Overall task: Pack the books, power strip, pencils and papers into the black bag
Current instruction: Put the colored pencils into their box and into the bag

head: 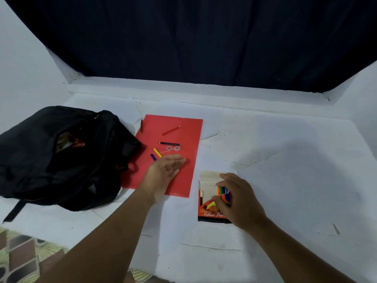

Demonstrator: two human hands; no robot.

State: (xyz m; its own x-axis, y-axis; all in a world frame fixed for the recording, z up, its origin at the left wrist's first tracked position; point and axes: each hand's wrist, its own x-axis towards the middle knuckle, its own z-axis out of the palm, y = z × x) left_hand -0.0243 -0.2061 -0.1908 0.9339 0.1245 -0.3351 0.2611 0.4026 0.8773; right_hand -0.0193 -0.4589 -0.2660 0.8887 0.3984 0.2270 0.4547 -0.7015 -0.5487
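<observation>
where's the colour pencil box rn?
Head view, lower right of centre: the colour pencil box lies flap-open on the white surface, just right of the red folder, under the right hand.

Two bare forearms, reaching forward from the lower edge of the head view, left one angled up to the right, right one angled up to the left. Left hand (163, 172) extended flat, palm turned inward and downward, fingers (177, 159) straight and close together, thumb alongside, nothing gripped. Right hand (238, 199) back upward, wrist bent slightly, fingers curled downward, thumb (219, 202) and fingertips pinching near one another.
</observation>
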